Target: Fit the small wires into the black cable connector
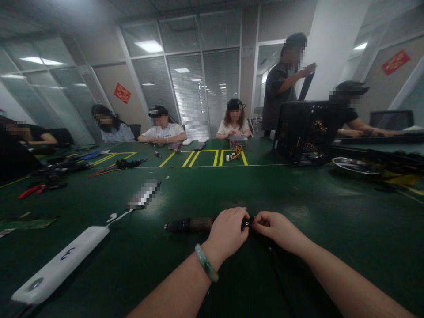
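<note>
Green covering with yellow taped lines (202, 157) tops the long table (298, 198) where a person works with both bare hands close together at the near edge. The left hand (228, 232), with a pale green bangle (206, 263) on its wrist, has its grip clenched over the right end of a dark cylindrical object (188, 225) that lies flat on the table and points left. The right hand (276, 229) meets it from the other side, its grip pinched on the small black tip of the same object, fingertips touching those of the left hand. To the left lies a white oblong power bank (62, 263) marked with a dark "3", a white cable (115, 216) running from its far end. Farther left rest red-handled pliers (31, 191) among dark loose cables. On the right stand a black open-sided computer case (304, 132) and, just beside it, a shallow metal bowl (354, 167). Other people sit along the far and side edges of the table, and one stands behind the case.
</note>
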Demonstrator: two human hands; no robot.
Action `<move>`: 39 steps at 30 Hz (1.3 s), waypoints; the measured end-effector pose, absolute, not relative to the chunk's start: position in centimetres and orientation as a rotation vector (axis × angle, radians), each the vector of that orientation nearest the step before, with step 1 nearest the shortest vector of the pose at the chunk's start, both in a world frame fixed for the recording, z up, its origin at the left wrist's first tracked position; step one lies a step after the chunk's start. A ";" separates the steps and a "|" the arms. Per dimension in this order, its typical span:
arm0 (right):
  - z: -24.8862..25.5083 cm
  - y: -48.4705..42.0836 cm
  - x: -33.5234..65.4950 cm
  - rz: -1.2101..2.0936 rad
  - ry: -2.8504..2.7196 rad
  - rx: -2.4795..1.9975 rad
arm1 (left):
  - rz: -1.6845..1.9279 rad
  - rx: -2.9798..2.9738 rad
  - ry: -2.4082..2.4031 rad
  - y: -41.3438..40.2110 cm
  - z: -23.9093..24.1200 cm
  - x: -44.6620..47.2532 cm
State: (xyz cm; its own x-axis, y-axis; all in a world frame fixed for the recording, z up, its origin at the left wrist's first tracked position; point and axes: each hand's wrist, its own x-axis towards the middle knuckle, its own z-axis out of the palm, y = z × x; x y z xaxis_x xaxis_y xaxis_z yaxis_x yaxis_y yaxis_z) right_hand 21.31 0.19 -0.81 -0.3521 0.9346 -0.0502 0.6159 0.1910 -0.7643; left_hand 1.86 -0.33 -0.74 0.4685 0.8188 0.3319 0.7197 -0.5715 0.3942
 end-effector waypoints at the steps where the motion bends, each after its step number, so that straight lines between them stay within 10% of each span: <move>1: -0.9 0.2 21.3 1.007 -2.038 -1.444 | 0.737 2.512 1.342 -0.3 -0.7 1.9; 39: -0.5 0.1 21.1 0.986 -2.025 -1.453 | 0.741 2.528 1.335 -0.1 -1.0 1.7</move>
